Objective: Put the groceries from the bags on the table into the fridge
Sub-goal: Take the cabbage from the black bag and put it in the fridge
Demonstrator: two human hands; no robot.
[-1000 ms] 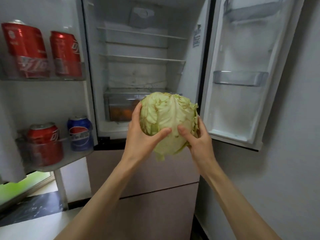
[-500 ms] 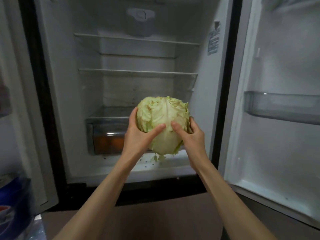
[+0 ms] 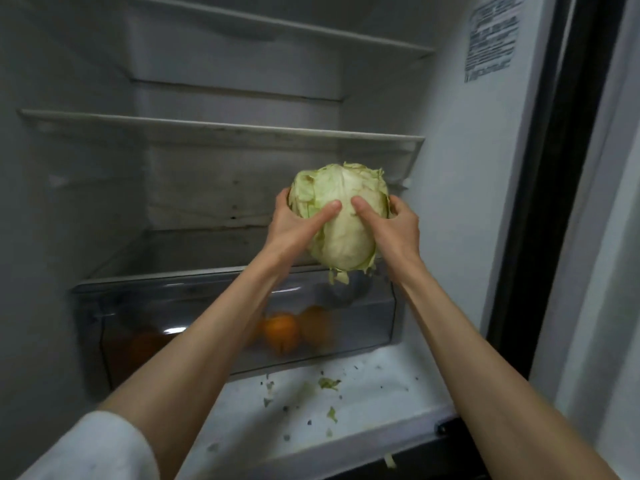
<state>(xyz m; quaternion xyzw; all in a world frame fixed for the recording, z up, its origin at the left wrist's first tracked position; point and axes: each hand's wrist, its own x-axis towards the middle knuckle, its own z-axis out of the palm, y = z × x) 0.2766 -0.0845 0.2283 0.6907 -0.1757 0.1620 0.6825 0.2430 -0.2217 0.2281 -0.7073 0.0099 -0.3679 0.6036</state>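
Observation:
A pale green cabbage [image 3: 341,216] is held in both hands inside the open fridge [image 3: 450,202]. My left hand [image 3: 294,226] grips its left side with the thumb across the front. My right hand [image 3: 391,226] grips its right side the same way. The cabbage hangs just above the glass cover [image 3: 194,252] of the crisper drawer [image 3: 221,317], below the lower shelf [image 3: 221,131], on the right side of that space.
Oranges [image 3: 280,332] lie inside the clear drawer. Scraps of cabbage leaf [image 3: 327,382] litter the white fridge floor in front of it. An upper shelf [image 3: 277,26] sits higher. The open right door [image 3: 602,237] stands at the right edge.
My hands have carried the cabbage forward and up into the fridge, from in front of the drawer to above its cover. The view has closed in on the fridge interior.

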